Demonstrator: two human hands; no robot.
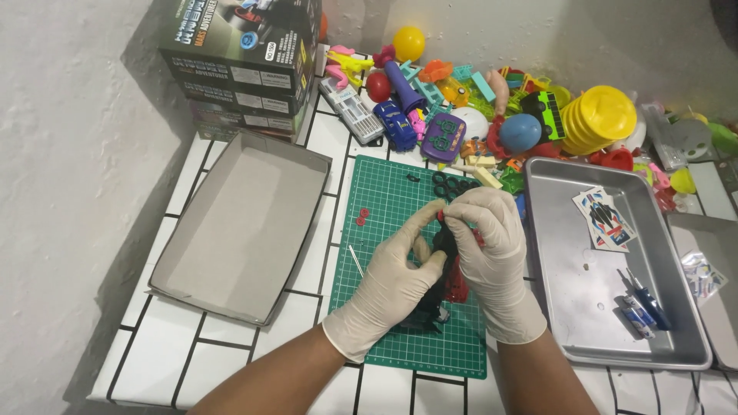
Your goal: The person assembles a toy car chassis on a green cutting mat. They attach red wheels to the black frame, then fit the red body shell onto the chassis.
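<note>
Latex gloves: cream, on both hands, forearms bare and cut off by the lower edge.
Left hand point(388, 280): fingers curled around a red and black toy point(448, 269), thumb and forefinger pinching its top end.
Right hand point(490, 246): wrapped over the toy from the other side, fingertips point(453, 219) meeting the left ones at the top.
Toy: held between both palms, above the green mat point(384, 192); mostly covered by the gloves, so its shape is hard to make out. Black parts show below the left palm, and whether they touch the mat I cannot tell.
Beyond the fingertips: black rings point(448, 184) on the mat, partly hidden by the right glove.
Left of the fingers: two red discs point(361, 217) and a thin white stick point(357, 260) on the mat.
Further left: open grey box lid point(238, 223), dark printed box point(242, 61) behind it, cut off at the top.
Right of the fingers: metal tray point(584, 284) with sticker sheets point(603, 217) and small blue screwdrivers point(642, 306); a second tray point(711, 230) is cut off at the edge.
Far side: toy heap point(492, 107), pieces overlapping, many too small to tell apart.
</note>
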